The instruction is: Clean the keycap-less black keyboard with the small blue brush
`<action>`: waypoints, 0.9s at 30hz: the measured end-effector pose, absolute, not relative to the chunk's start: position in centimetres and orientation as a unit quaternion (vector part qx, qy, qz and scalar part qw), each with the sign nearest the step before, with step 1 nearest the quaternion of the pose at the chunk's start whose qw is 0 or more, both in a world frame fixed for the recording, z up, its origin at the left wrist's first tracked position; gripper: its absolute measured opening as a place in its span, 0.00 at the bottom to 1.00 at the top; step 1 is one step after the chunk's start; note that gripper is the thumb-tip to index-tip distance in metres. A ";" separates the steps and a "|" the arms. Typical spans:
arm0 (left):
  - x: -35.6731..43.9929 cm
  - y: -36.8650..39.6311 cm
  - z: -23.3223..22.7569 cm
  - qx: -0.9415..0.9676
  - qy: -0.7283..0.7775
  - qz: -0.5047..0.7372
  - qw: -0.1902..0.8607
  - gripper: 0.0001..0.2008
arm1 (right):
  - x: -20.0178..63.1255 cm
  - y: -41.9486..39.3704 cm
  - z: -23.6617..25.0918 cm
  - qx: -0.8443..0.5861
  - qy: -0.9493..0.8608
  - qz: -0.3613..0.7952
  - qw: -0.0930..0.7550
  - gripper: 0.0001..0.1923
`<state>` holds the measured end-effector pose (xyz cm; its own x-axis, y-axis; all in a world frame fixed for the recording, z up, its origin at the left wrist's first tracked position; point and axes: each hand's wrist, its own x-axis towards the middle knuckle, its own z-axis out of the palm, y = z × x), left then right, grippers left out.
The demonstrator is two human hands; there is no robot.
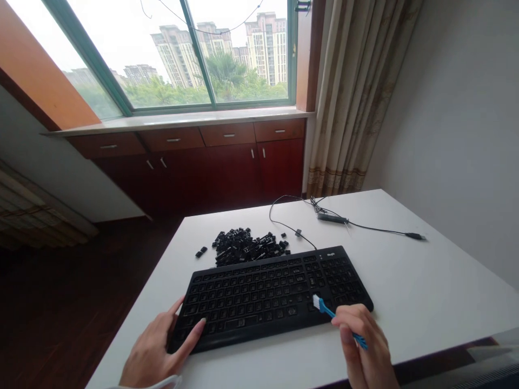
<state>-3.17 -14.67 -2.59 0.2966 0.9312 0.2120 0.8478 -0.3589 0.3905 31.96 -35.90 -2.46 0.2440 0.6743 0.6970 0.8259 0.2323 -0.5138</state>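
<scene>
A small white logo sits at the top right of the black plastic keyboard [275, 294], too small to read. The keyboard lies flat on the smooth white table [425, 281], its keycaps [247, 246] heaped just behind it. The left hand [156, 351] rests open on the keyboard's near-left corner. The right hand [365, 346] has its grip closed round a slim blue brush [330, 313], white bristles touching the keyboard's right side.

Only lettering in view: a small pale logo on the black keyboard [275, 294], top edge, right of centre above the numpad; too small and blurred to read; key wells show faint pale marks, none legible; loose black keycaps [245, 246] heaped behind it show no readable legends; cable [365, 226] and its plug carry no readable marking.
</scene>
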 end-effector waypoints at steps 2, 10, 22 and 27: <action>-3.1 -14.8 -2.5 0.796 0.557 0.211 0.111 0.38 | 32.0 -35.7 -2.3 -0.624 -0.618 -0.079 0.471 0.08; -3.3 -14.5 -2.7 0.792 0.561 0.204 0.128 0.39 | 32.0 -35.7 -3.0 -0.642 -0.581 -0.109 0.488 0.08; -3.6 -14.1 -3.0 0.804 0.552 0.196 0.102 0.37 | 34.2 -37.0 -2.8 -0.683 -0.503 -0.111 0.519 0.07; -4.0 -13.7 -3.4 0.810 0.549 0.181 0.097 0.36 | 35.2 -37.8 -3.0 -0.694 -0.463 -0.078 0.546 0.09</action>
